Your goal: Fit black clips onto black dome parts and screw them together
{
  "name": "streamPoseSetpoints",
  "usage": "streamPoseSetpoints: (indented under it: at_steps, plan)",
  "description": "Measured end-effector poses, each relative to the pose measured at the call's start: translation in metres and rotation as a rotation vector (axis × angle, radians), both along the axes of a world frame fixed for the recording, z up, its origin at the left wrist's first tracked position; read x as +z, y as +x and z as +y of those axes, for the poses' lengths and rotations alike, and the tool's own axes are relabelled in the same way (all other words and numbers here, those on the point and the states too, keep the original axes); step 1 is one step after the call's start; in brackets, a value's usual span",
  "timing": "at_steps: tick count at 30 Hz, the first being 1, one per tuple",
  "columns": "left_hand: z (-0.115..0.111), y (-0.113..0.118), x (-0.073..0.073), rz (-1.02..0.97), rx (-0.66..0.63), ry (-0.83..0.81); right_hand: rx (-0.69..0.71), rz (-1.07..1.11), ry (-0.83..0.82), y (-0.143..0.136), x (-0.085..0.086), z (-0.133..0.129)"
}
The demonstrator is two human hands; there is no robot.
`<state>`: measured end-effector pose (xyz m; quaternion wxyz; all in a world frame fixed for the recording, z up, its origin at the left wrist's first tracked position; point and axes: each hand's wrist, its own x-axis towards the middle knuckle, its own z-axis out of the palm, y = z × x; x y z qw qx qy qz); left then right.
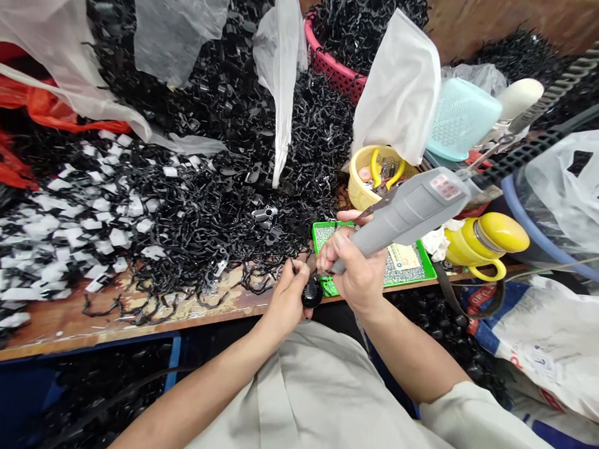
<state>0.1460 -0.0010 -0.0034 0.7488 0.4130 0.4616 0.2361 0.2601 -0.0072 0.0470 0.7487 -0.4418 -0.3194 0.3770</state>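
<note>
My right hand is wrapped round a grey electric screwdriver, tilted so its front end points down and left toward my other hand. Between the fingers of my left hand is a small round black plastic part, held at the table's front edge. The screwdriver's tip is close to this part; whether they touch I cannot tell. Partly under my right hand lies a green tray with many tiny metallic pieces and a paper label in it.
Heaped black plastic pieces cover the table, with white pieces at left. A yellow tub with tools, a yellow mug and a pink basket stand around. A coiled cord hangs at right. Below left sits a blue bin.
</note>
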Motion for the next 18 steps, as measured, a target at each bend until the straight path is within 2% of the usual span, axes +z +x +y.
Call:
streamPoseSetpoints:
  at_steps: [6,12,18]
  plan:
    - [0.005,-0.005,0.008,-0.092,-0.038,-0.153,-0.032,-0.031,0.066,-0.004,-0.006,0.002]
    - [0.013,-0.011,0.005,-0.237,-0.049,-0.276,-0.026,-0.039,0.123,-0.007,-0.016,0.003]
    - [0.014,-0.013,0.001,-0.256,-0.068,-0.313,-0.011,-0.027,0.141,-0.008,-0.021,0.002]
